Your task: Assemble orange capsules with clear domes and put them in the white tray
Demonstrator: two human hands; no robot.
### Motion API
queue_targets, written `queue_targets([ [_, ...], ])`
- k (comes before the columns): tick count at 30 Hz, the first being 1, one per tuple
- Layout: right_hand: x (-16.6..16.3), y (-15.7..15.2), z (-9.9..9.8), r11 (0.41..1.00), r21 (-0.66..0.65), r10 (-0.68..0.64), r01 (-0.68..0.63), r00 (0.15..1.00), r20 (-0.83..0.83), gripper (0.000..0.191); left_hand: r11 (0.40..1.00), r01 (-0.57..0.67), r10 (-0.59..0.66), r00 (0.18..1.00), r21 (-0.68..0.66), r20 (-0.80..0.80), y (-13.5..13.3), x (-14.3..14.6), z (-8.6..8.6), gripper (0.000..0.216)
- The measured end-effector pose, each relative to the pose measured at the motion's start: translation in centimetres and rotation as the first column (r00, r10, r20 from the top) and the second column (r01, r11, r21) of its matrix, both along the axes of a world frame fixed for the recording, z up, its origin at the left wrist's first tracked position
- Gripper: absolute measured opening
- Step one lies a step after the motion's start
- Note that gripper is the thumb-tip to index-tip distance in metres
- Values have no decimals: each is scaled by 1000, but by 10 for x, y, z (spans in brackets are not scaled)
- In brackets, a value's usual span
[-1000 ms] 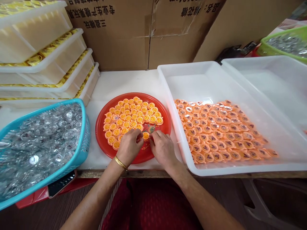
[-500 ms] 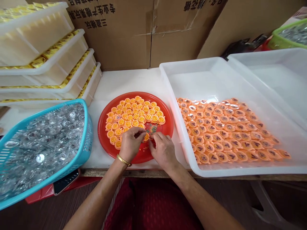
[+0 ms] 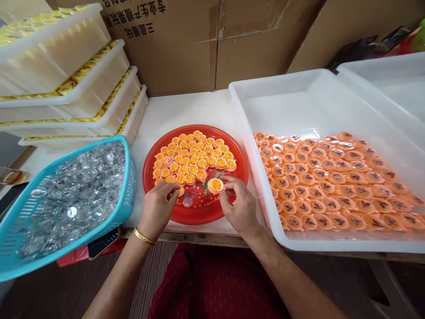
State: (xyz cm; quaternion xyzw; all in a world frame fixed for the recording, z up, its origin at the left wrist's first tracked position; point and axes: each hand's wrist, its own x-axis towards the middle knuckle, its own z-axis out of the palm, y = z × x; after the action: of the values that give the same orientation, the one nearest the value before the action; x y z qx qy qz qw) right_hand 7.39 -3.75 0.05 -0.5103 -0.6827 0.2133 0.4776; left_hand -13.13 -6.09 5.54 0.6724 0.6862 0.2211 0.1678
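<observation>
My right hand (image 3: 239,201) pinches a small orange cup (image 3: 216,185) by its edge, raised over the right part of the red round tray (image 3: 195,218). Yellow bits show inside this cup. At the tray's lower left, my left hand (image 3: 158,204) has thumb and forefinger closed on another small orange cup (image 3: 180,190), partly hidden by the fingers. Many similar cups with yellow bits (image 3: 183,169) sit close together across the tray's back and left. Loose yellow beads and a clear round piece (image 3: 187,202) lie on the tray's printed floor near the front.
Left of the tray stands a blue basket (image 3: 131,186) of clear plastic pieces, with stacked white crates (image 3: 116,88) of yellow items behind. A white bin (image 3: 255,195) on the right holds rows of orange cups with dark-patterned tops. Cardboard boxes (image 3: 186,57) wall off the back.
My hands have moved apart: the right lifts a cup to the right, the left has gone left to another cup. The whole view has shifted slightly.
</observation>
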Motion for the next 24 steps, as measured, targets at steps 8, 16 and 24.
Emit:
queue_targets([
  [8,-1,-2,3,991,-134,-5,-18,986,-169,7,905,154,-349,801,-396,-487,-2,31,-1,15],
  [16,0,-2,3,986,-162,-5,-31,976,-218,7,893,150,-381,754,-424,-535,2,45,2,23],
  [24,2,-3,4,992,-125,-1,-24,981,-195,7,887,160,-391,757,-432,-523,9,51,-5,25],
])
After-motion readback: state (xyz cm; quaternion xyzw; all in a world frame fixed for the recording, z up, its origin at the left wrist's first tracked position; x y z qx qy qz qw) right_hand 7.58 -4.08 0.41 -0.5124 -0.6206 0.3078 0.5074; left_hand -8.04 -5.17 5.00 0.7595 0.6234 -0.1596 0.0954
